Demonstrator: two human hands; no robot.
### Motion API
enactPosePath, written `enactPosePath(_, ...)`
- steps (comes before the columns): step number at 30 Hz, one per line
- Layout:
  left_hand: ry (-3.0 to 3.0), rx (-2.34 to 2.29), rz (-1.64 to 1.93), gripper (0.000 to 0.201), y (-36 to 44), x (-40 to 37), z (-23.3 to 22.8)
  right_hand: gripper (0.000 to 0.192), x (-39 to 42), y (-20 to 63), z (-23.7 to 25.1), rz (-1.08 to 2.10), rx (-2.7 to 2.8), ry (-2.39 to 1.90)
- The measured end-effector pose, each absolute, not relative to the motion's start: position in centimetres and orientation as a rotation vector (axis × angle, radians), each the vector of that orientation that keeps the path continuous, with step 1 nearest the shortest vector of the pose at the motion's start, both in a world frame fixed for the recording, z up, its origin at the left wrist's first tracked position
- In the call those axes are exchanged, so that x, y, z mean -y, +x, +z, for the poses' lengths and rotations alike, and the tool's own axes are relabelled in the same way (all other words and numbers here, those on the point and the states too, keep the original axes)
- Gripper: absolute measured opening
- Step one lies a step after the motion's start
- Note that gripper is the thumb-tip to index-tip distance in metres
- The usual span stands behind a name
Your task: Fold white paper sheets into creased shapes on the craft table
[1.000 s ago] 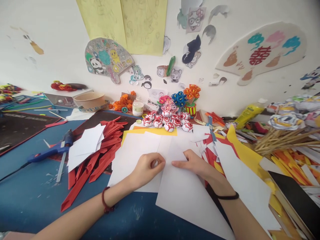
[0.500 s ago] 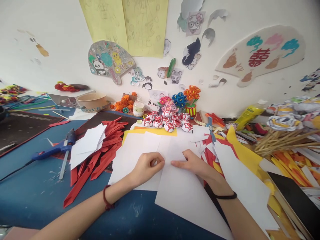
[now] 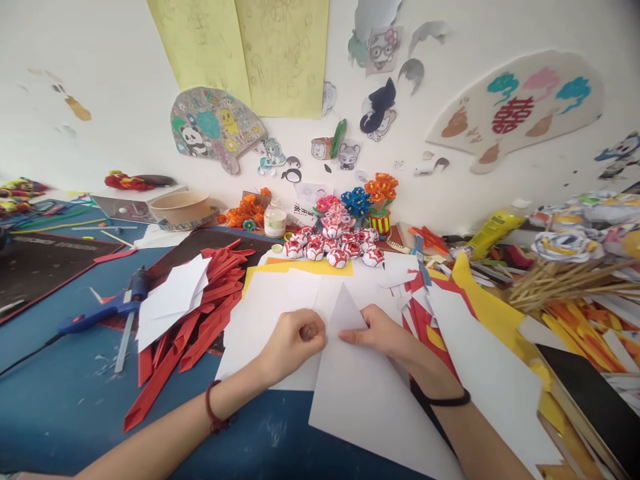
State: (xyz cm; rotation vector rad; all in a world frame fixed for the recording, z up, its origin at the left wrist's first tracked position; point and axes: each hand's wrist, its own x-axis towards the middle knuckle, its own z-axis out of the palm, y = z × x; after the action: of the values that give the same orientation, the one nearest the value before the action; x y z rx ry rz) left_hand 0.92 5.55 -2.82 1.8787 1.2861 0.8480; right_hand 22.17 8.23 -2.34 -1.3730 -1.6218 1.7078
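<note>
The white paper sheet (image 3: 365, 400) lies flat on the blue counter (image 3: 60, 400) in front of the person, its far corner folded up into a point between the two hands, so the surface beneath can take the pressure of a crease. The left hand (image 3: 293, 343) curls with its grip pressed together on the fold's edge, while the right hand (image 3: 383, 333) pinches the raised flap to keep it aligned; red paper strips (image 3: 200, 320) sit aside to the left

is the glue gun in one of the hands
No, the glue gun lies on the table, far from the left hand and right hand.
</note>
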Motion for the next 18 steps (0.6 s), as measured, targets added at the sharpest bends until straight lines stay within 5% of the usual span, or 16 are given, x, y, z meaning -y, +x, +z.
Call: enactPosePath(18, 1.786, -1.297, 0.977, 0.02, -0.6, -4.6, -0.7, 0.039, -8.2, 22.1, -2.2, 1.374, 1.684, -1.563)
